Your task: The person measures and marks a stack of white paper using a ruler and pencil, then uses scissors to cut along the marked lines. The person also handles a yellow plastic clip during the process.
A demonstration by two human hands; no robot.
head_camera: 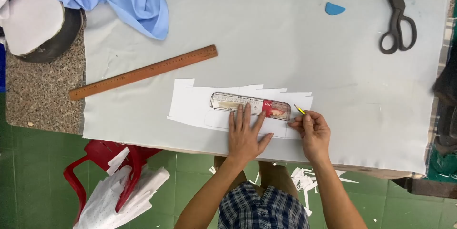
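The left hand (245, 134) lies flat, fingers spread, steadying the clear ruler (251, 105) on white paper (190, 105); the right hand (312, 131) pinches a pencil (299, 109) at its end.

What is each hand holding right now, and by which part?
The right hand pinches a yellow pencil by its lower shaft. The left hand grips nothing; its fingers press flat on the clear ruler.

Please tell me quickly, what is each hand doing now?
Left hand: open, fingers flat on the clear ruler.
Right hand: closed, holding a yellow pencil.
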